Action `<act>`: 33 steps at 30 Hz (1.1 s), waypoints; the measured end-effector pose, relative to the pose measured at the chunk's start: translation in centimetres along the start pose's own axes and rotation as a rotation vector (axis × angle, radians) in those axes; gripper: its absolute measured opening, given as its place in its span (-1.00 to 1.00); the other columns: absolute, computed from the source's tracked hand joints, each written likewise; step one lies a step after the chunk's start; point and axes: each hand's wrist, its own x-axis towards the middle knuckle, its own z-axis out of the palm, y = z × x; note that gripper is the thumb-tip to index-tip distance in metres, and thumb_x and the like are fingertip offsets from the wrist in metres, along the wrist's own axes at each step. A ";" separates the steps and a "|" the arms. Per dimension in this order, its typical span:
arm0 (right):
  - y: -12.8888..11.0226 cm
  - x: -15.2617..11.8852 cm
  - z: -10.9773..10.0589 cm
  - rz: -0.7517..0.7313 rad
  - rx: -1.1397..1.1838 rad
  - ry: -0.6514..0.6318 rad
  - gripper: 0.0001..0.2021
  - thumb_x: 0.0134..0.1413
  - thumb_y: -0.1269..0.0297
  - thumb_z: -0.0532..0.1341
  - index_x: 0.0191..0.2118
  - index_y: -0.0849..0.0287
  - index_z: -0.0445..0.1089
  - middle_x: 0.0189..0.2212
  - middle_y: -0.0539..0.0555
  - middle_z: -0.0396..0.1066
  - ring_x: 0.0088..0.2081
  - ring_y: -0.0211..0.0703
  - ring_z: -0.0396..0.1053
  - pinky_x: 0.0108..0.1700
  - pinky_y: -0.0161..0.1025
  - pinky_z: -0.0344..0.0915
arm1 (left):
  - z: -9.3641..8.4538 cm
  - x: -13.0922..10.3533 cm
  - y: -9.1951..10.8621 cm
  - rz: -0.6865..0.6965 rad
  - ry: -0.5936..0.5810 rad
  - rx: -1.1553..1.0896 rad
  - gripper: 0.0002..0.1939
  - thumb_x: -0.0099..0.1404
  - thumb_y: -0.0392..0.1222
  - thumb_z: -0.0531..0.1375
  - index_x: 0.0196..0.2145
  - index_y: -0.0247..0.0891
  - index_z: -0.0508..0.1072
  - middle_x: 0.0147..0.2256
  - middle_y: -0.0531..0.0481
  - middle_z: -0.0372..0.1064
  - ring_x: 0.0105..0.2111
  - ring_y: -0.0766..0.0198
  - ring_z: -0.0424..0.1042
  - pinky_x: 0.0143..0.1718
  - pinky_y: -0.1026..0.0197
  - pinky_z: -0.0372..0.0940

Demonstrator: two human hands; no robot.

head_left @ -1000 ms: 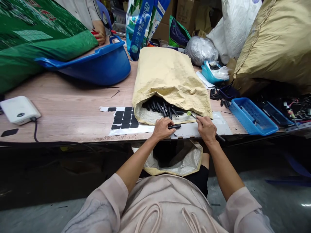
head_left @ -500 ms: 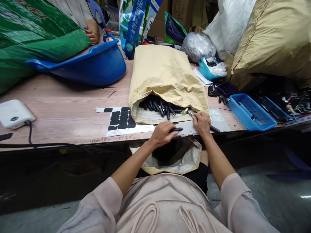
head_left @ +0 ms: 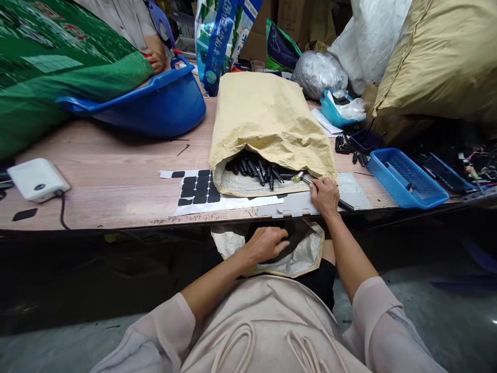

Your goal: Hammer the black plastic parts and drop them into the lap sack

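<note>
My right hand (head_left: pixel 325 196) is closed around a small hammer (head_left: pixel 345 205) at the table's front edge. Its metal neck and yellowish tip lie at the mouth of a tan woven sack (head_left: pixel 264 109), and its black handle sticks out to the right. Inside that sack's mouth is a pile of black pen-like parts (head_left: pixel 261 171). Below the table edge, my left hand (head_left: pixel 269 243) hangs over a second open sack (head_left: pixel 305 256) on my lap. Its fingers are loosely bent and apart, and I see nothing in them.
A sheet of black stickers (head_left: pixel 196 189) lies left of the sack. A blue basin (head_left: pixel 155 103) and white box (head_left: pixel 38 180) stand further left. To the right are a blue basket (head_left: pixel 407 178) and stuffed sacks (head_left: pixel 442 62). Another person's hand (head_left: pixel 155 59) shows behind the basin.
My left hand has dropped from the table edge to over the lap sack, and the black pen-like part it held is out of sight. My right hand stays on the hammer.
</note>
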 end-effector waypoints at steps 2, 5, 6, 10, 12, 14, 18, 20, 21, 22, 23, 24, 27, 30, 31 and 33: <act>0.0 0.0 0.2 -0.003 0.007 0.011 -0.71 0.33 0.23 0.19 0.00 0.09 0.62 -0.13 0.21 0.44 -0.03 0.11 0.25 0.01 -0.04 0.22 | -2.8 1.1 -0.2 -0.062 0.221 -0.068 -0.81 0.46 -0.09 0.22 -0.10 -0.14 0.61 -0.23 -0.05 0.64 -0.22 0.12 0.61 -0.21 0.18 0.35; -0.1 0.0 0.1 0.017 0.004 0.002 -0.72 0.32 0.23 0.20 -0.01 0.09 0.63 -0.12 0.21 0.45 -0.02 0.12 0.26 0.00 -0.03 0.23 | -7.0 3.7 -1.7 -0.297 0.556 -0.086 -0.84 0.41 -0.16 0.24 -0.13 -0.18 0.61 -0.35 -0.04 0.59 -0.33 0.15 0.55 -0.28 0.19 0.32; -0.2 0.0 0.1 0.024 0.000 -0.004 -0.73 0.32 0.22 0.20 -0.02 0.09 0.63 -0.12 0.21 0.45 -0.02 0.12 0.26 0.00 -0.03 0.24 | -8.4 4.5 -2.2 -0.353 0.630 -0.088 -0.86 0.38 -0.19 0.26 -0.15 -0.20 0.61 -0.37 -0.03 0.56 -0.34 0.15 0.53 -0.29 0.19 0.31; -0.4 0.0 -0.2 0.029 -0.008 -0.022 -0.72 0.33 0.21 0.20 -0.01 0.07 0.63 -0.11 0.20 0.45 -0.01 0.11 0.27 0.02 -0.03 0.26 | -13.6 6.5 -1.2 -0.191 0.861 -0.232 -0.76 0.34 -0.16 0.32 -0.04 -0.20 0.57 -0.38 0.04 0.48 -0.38 0.25 0.42 -0.32 0.24 0.29; -0.4 0.0 -0.2 0.024 -0.005 -0.023 -0.72 0.33 0.22 0.19 0.00 0.07 0.63 -0.10 0.20 0.46 0.00 0.11 0.28 0.03 -0.03 0.26 | -15.8 6.5 1.4 0.064 0.826 -0.405 -0.63 0.37 -0.06 0.34 0.09 -0.18 0.53 -0.37 0.06 0.43 -0.41 0.31 0.36 -0.38 0.28 0.26; -0.4 0.0 -0.1 0.015 -0.004 -0.006 -0.72 0.32 0.23 0.19 -0.01 0.09 0.63 -0.10 0.21 0.47 0.00 0.12 0.28 0.03 -0.02 0.27 | -17.4 6.2 4.6 0.290 0.575 -0.574 -0.62 0.42 0.06 0.31 0.07 -0.20 0.56 -0.43 0.07 0.36 -0.47 0.35 0.31 -0.46 0.29 0.19; -0.5 0.0 0.0 0.021 -0.015 0.026 -0.71 0.31 0.22 0.20 -0.01 0.15 0.61 -0.08 0.27 0.47 0.01 0.18 0.28 0.05 0.02 0.26 | -18.4 5.7 8.7 0.516 0.133 -0.762 -0.52 0.44 0.24 0.26 -0.04 -0.23 0.64 -0.55 0.09 0.19 -0.56 0.37 0.20 -0.56 0.26 0.06; -0.5 0.0 0.0 0.028 -0.015 0.021 -0.70 0.31 0.21 0.20 0.00 0.16 0.61 -0.08 0.28 0.48 0.01 0.19 0.28 0.05 0.03 0.26 | -18.1 5.9 8.5 0.518 0.084 -0.805 -0.51 0.41 0.27 0.29 -0.03 -0.21 0.65 -0.57 0.11 0.14 -0.57 0.37 0.16 -0.58 0.25 0.03; -0.6 0.0 0.0 0.027 -0.012 0.012 -0.71 0.31 0.21 0.20 0.00 0.16 0.61 -0.08 0.28 0.48 0.00 0.19 0.28 0.05 0.03 0.26 | -17.9 6.2 7.8 0.492 0.100 -0.816 -0.52 0.39 0.26 0.31 -0.01 -0.19 0.64 -0.57 0.11 0.13 -0.57 0.38 0.16 -0.58 0.26 0.03; -0.6 0.0 -0.1 0.024 -0.007 0.001 -0.71 0.32 0.22 0.19 -0.01 0.14 0.62 -0.09 0.27 0.48 0.00 0.18 0.29 0.05 0.03 0.27 | -17.8 6.6 6.7 0.451 0.141 -0.820 -0.53 0.38 0.24 0.33 0.02 -0.17 0.63 -0.56 0.12 0.14 -0.57 0.38 0.16 -0.58 0.26 0.04; -0.6 0.0 -0.1 0.021 -0.002 -0.010 -0.71 0.32 0.22 0.19 -0.01 0.13 0.62 -0.09 0.25 0.47 0.00 0.17 0.29 0.04 0.02 0.27 | -17.8 7.0 5.3 0.395 0.205 -0.819 -0.54 0.37 0.22 0.34 0.03 -0.15 0.63 -0.55 0.12 0.15 -0.56 0.37 0.17 -0.57 0.27 0.06; -0.5 0.0 -0.1 0.020 0.003 -0.019 -0.71 0.32 0.23 0.18 -0.01 0.11 0.62 -0.10 0.24 0.47 -0.01 0.15 0.29 0.04 0.01 0.27 | -17.8 7.5 3.7 0.328 0.285 -0.808 -0.56 0.37 0.19 0.34 0.04 -0.14 0.62 -0.54 0.12 0.17 -0.55 0.37 0.18 -0.55 0.28 0.09; -0.4 0.0 -0.1 0.013 0.016 -0.021 -0.71 0.31 0.23 0.19 -0.01 0.08 0.62 -0.11 0.22 0.46 -0.01 0.13 0.28 0.02 -0.02 0.28 | -18.2 8.6 -1.6 0.089 0.541 -0.663 -0.66 0.38 0.08 0.32 -0.06 -0.21 0.64 -0.48 0.07 0.31 -0.47 0.33 0.28 -0.44 0.27 0.21; -0.3 0.0 0.0 0.001 0.021 0.001 -0.72 0.32 0.22 0.19 -0.03 0.09 0.62 -0.12 0.21 0.44 -0.03 0.12 0.27 0.00 -0.03 0.27 | -17.9 8.8 -5.9 -0.153 0.606 -0.350 -0.76 0.33 -0.08 0.29 -0.19 -0.27 0.66 -0.38 -0.02 0.45 -0.34 0.23 0.38 -0.30 0.21 0.31; -0.3 0.0 0.0 0.000 0.020 0.003 -0.73 0.32 0.22 0.19 -0.03 0.09 0.62 -0.12 0.21 0.44 -0.03 0.13 0.27 0.00 -0.03 0.27 | -17.5 8.7 -6.9 -0.205 0.576 -0.240 -0.79 0.30 -0.13 0.28 -0.20 -0.26 0.68 -0.33 -0.04 0.48 -0.30 0.20 0.40 -0.27 0.19 0.32; -0.3 0.0 0.0 0.003 0.012 -0.006 -0.73 0.32 0.23 0.19 -0.02 0.09 0.62 -0.12 0.21 0.44 -0.02 0.13 0.27 0.01 -0.02 0.27 | -16.6 8.3 -8.0 -0.232 0.477 -0.042 -0.77 0.25 -0.22 0.26 -0.19 -0.20 0.70 -0.25 -0.06 0.48 -0.23 0.14 0.43 -0.21 0.15 0.34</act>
